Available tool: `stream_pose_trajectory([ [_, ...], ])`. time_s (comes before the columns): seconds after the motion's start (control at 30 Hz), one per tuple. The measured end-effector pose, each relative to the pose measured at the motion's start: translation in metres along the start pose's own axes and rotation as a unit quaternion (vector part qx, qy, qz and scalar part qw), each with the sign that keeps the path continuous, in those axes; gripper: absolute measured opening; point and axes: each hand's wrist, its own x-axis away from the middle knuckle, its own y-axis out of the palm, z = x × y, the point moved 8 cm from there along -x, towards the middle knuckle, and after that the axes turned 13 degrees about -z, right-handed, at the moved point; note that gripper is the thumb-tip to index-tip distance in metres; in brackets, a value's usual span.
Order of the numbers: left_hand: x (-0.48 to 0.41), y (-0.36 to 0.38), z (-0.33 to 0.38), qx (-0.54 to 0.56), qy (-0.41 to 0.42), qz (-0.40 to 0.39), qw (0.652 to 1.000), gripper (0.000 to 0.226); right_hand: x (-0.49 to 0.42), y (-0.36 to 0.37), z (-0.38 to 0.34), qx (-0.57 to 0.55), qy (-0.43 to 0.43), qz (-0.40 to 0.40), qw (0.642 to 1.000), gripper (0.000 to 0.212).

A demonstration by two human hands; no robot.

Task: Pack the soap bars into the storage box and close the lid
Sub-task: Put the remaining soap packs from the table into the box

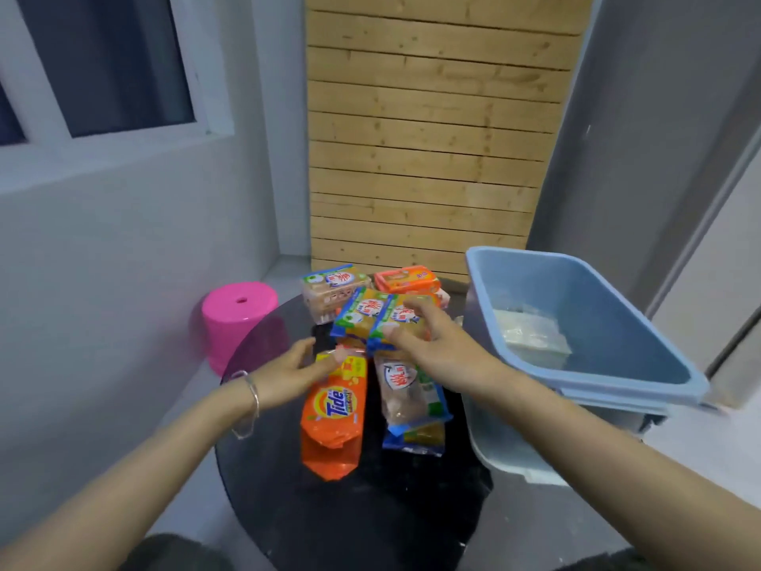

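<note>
Several wrapped soap packs lie on a round black table [288,508]. An orange Tide pack [334,414] is nearest me, with a clear pack [405,389] to its right. Behind them lies a blue-and-yellow twin pack [362,319], then a clear boxed pack [329,292] and an orange bar [405,279]. My right hand [428,337] rests on the twin pack's right side, fingers curled over it. My left hand [288,370] is open, its fingertips at the top of the Tide pack. The blue storage box [642,389] stands open at the right with one clear-wrapped pack [531,335] inside.
A pink plastic stool [236,319] stands on the floor left of the table. A wooden slatted panel [428,138] leans against the wall behind. A lighter plastic piece [502,451] sits under the box, its nature unclear.
</note>
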Motion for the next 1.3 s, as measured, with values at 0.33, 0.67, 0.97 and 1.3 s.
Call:
stream_pose_trajectory([
  [0.33, -0.007, 0.027, -0.018, 0.128, -0.011, -0.032, 0.991, 0.051, -0.010, 0.014, 0.029, 0.083, 0.056, 0.079, 0.992, 0.073],
  [0.67, 0.001, 0.044, -0.014, 0.191, 0.022, -0.011, 0.981, 0.040, -0.001, 0.104, 0.042, -0.284, 0.101, -0.006, 0.953, 0.038],
  [0.97, 0.042, 0.030, 0.009, 0.321, 0.176, 0.015, 0.930, 0.039, 0.010, 0.112, -0.002, -0.370, 0.003, 0.016, 0.929, 0.053],
  [1.3, 0.065, 0.009, 0.170, 0.336, 0.387, 0.012, 0.858, 0.047, 0.032, -0.036, -0.092, -0.293, -0.131, 0.043, 0.946, 0.049],
])
